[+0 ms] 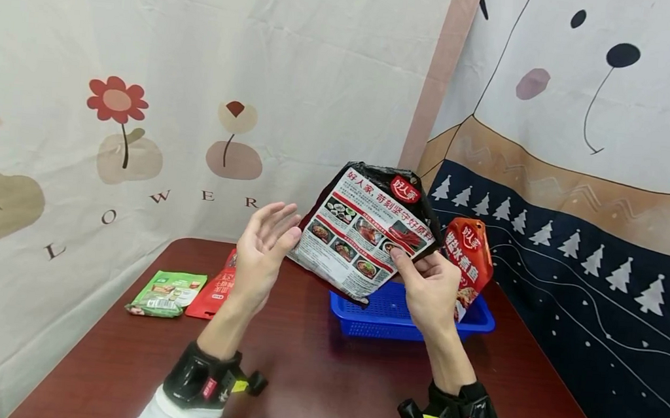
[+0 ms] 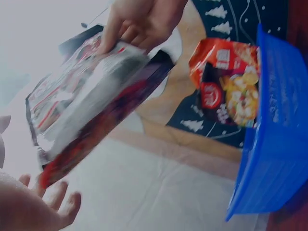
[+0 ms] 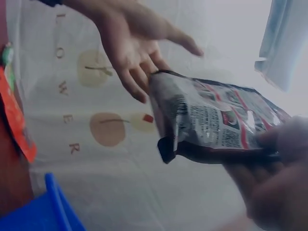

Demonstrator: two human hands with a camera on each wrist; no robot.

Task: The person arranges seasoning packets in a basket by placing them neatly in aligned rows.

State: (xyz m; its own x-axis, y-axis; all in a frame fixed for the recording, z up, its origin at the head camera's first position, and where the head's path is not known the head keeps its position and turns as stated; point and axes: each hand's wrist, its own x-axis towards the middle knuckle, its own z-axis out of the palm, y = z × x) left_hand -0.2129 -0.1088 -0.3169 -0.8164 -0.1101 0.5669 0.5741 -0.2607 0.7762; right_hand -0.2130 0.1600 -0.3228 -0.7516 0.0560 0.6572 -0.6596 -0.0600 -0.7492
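A black food packet with a white printed label (image 1: 363, 231) is held up, tilted, over the table. My right hand (image 1: 432, 289) pinches its lower right edge, thumb on the printed side and fingers behind. At the packet's left edge is my left hand (image 1: 267, 249), its fingers spread and fairly straight; the right wrist view shows its fingertips (image 3: 139, 91) close by the packet's end, and whether they touch is hard to tell. Behind the right hand, a blue basket (image 1: 374, 317) holds a red packet (image 1: 468, 259) standing up. The left wrist view also shows a dark packet (image 2: 216, 98) there.
On the left side of the brown table (image 1: 321, 378) lie a green packet (image 1: 167, 293) and a red packet (image 1: 213, 291), the latter partly behind the left hand. A white printed cloth (image 1: 334, 71) hangs behind, and a bear-print cloth (image 1: 582, 143) hangs at the right.
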